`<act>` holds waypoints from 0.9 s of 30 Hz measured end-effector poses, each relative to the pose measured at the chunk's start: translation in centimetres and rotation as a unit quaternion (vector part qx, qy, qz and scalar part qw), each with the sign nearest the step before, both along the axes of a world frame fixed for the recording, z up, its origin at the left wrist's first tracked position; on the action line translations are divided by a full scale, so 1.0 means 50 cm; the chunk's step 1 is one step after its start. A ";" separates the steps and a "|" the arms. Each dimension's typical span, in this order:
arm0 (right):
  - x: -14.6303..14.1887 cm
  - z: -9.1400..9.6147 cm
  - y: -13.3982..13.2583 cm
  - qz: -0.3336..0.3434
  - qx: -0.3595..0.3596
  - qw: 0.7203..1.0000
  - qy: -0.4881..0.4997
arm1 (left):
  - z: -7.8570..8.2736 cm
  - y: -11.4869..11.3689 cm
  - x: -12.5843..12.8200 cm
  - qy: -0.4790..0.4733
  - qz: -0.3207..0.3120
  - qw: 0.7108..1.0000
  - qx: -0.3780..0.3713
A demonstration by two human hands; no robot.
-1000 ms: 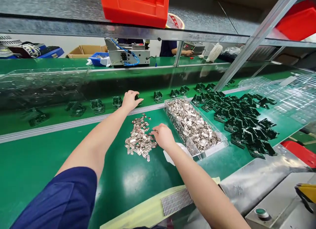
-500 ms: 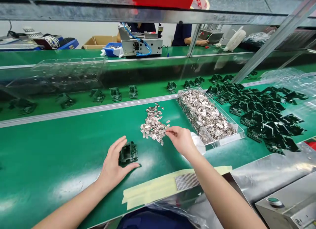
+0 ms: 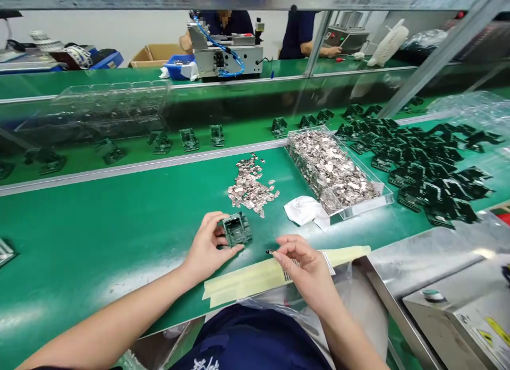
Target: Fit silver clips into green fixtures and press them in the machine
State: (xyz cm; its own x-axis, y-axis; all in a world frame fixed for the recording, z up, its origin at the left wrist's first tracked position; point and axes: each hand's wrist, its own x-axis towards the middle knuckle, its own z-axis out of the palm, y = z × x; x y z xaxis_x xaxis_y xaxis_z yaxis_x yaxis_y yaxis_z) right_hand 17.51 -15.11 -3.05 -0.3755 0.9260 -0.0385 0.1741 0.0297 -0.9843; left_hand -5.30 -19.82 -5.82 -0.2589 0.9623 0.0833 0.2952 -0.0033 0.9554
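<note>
My left hand (image 3: 211, 247) is closed on a dark green circuit board assembly (image 3: 238, 229), thumb along its lower edge and fingers behind its left side. The board is tilted so its square frame faces up. To the right, my right hand (image 3: 300, 261) pinches a tiny metal piece (image 3: 269, 251) between thumb and fingertips, apart from the board. Beyond both hands lies a loose heap of small silvery metal pieces (image 3: 251, 186) on the green bench. A clear plastic tray (image 3: 382, 202) full of similar pieces stands at right, with crumpled white tissue (image 3: 305, 210) at its near corner.
Many dark green board assemblies (image 3: 426, 162) are piled at right. Several more (image 3: 188, 140) stand in a row along the far strip. Yellow tape (image 3: 239, 279) lines the near edge. A metal box with a button (image 3: 433, 295) sits lower right. Two co-workers (image 3: 297, 35) are across the bench.
My right hand has drawn back from the heap toward me, carrying a small metal piece. My left hand has picked up the board and moved right. The camera view has shifted.
</note>
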 end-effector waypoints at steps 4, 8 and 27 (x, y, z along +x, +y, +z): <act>0.029 0.020 -0.016 -0.045 0.010 0.999 0.016 | 0.016 0.024 0.111 -0.181 -0.119 0.976 -0.020; 0.055 0.021 -0.038 -0.075 0.057 0.995 -0.022 | 0.030 0.035 0.171 -0.227 -0.200 0.953 -0.030; 0.054 0.018 -0.067 -0.152 -0.007 0.988 -0.007 | 0.015 0.011 0.178 -0.169 -0.269 0.948 -0.020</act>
State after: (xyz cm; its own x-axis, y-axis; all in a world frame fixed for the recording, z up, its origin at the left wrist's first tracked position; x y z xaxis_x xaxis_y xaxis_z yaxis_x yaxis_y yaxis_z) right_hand 20.20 -18.47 -2.17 -0.0800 0.9953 -0.0552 0.1870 -0.0394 -0.9816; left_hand 3.59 -19.26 -5.08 0.2651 0.9632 0.0435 -0.0618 -0.0280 0.9977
